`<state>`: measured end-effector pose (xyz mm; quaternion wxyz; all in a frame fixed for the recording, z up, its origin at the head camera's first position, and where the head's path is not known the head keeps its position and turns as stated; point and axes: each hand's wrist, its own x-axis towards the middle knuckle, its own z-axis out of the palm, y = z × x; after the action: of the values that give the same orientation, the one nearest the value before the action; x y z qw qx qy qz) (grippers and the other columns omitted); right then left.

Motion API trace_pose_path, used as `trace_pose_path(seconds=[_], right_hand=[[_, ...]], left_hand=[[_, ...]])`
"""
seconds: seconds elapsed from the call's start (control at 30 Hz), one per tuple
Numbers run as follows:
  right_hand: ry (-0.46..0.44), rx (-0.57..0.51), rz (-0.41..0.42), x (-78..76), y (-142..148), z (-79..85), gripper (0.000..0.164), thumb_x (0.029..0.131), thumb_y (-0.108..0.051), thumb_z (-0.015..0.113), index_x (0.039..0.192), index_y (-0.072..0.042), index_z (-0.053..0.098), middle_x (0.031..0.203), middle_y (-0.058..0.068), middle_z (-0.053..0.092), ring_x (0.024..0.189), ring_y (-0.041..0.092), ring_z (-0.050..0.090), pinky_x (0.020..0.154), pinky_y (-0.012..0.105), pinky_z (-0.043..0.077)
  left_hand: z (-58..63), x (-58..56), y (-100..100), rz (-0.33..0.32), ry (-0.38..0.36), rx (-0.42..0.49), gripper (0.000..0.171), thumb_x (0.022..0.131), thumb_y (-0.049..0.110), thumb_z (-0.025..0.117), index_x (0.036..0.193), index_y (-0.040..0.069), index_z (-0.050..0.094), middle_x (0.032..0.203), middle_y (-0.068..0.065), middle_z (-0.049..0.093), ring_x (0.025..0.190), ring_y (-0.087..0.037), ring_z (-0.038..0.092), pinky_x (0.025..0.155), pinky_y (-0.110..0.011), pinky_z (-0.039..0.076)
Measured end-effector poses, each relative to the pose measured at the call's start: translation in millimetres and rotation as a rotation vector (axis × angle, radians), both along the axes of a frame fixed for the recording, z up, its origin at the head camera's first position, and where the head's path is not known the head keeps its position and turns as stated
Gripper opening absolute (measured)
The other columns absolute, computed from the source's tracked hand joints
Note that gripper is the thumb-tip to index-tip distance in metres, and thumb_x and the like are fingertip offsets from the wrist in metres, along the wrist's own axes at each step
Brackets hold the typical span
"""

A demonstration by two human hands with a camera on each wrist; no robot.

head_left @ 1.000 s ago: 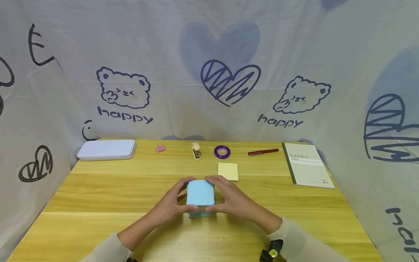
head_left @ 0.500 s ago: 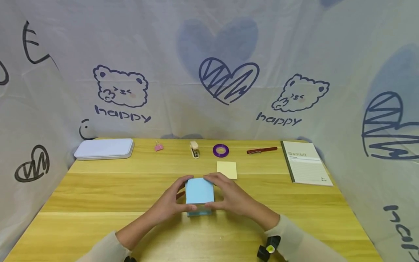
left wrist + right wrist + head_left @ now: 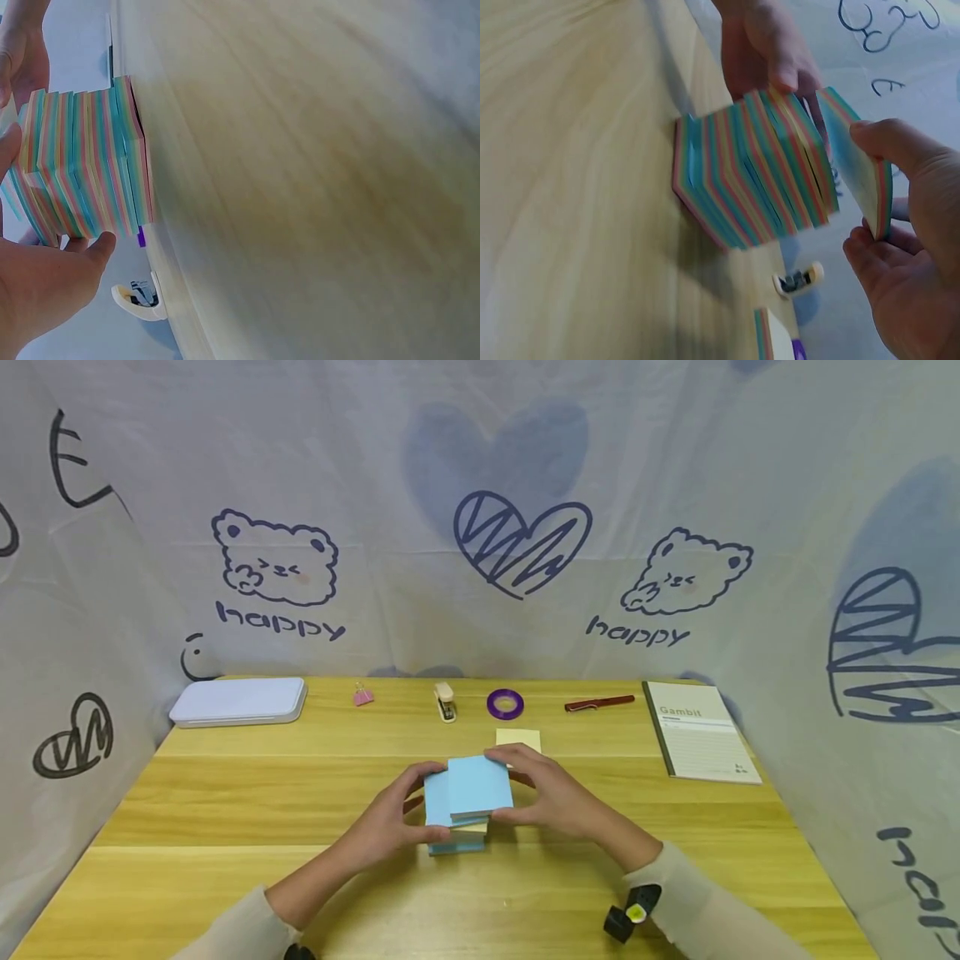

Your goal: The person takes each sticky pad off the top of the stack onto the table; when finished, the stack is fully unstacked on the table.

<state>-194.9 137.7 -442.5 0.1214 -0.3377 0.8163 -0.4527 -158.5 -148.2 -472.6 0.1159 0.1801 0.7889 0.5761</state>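
Observation:
A tall stack of sticky note pads (image 3: 746, 176), striped in pink, yellow, green and blue along its sides, stands on the table. My left hand (image 3: 386, 818) grips the upper part of this stack from its left side, thumb in front and fingers behind. My right hand (image 3: 555, 797) pinches one blue-topped sticky note pad (image 3: 481, 785) between thumb and fingers. In the right wrist view that pad is tilted and apart from the stack's top. Behind the right hand, a pale yellow sticky note pad (image 3: 519, 738) lies on the table, partly hidden.
Along the table's back edge lie a white case (image 3: 238, 702), a pink binder clip (image 3: 363, 697), a small stapler (image 3: 446, 702), a purple tape roll (image 3: 492, 703), a dark red pen (image 3: 600, 703) and a notebook (image 3: 701, 733). A printed cloth (image 3: 390, 577) hangs behind.
The right hand has moved up and to the right, taking the top pad off the stack. My left hand keeps its hold. The head view has shifted slightly.

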Motion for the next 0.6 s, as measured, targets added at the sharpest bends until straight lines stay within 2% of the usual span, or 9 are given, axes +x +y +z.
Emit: trace_pose_path(seconds=[0.1,0.27,0.6], right_hand=[[-0.051,-0.035,-0.023,-5.2,11,1.6,0.078,0.089,-0.019,0.083,0.155,-0.004,0.043,0.157,0.012,0.042,0.146,0.033,0.041,0.116,0.044,0.043],[-0.058,-0.052,-0.071,-16.2,34,-0.9,0.078,0.089,-0.015,0.084,0.155,-0.006,0.044,0.157,0.013,0.042,0.147,0.035,0.039,0.116,0.045,0.041],[-0.056,0.005,-0.191,-50.9,84,-24.6,0.081,0.089,-0.016,0.083,0.156,-0.002,0.039,0.161,0.018,0.035,0.148,0.042,0.034,0.118,0.051,0.038]], left_hand=[[-1.5,-0.2,-1,-0.003,0.010,0.002,0.080,0.084,0.018,0.088,0.150,0.009,0.044,0.157,-0.012,0.043,0.151,-0.040,0.032,0.121,-0.059,0.031],[-3.2,0.5,-2,-0.006,0.014,-0.003,0.081,0.084,0.018,0.088,0.151,0.007,0.043,0.156,-0.011,0.045,0.151,-0.040,0.031,0.122,-0.057,0.031],[-3.5,1.9,-1,-0.006,0.008,0.000,0.081,0.085,0.017,0.087,0.152,0.007,0.042,0.155,-0.014,0.044,0.150,-0.042,0.032,0.119,-0.062,0.033]])
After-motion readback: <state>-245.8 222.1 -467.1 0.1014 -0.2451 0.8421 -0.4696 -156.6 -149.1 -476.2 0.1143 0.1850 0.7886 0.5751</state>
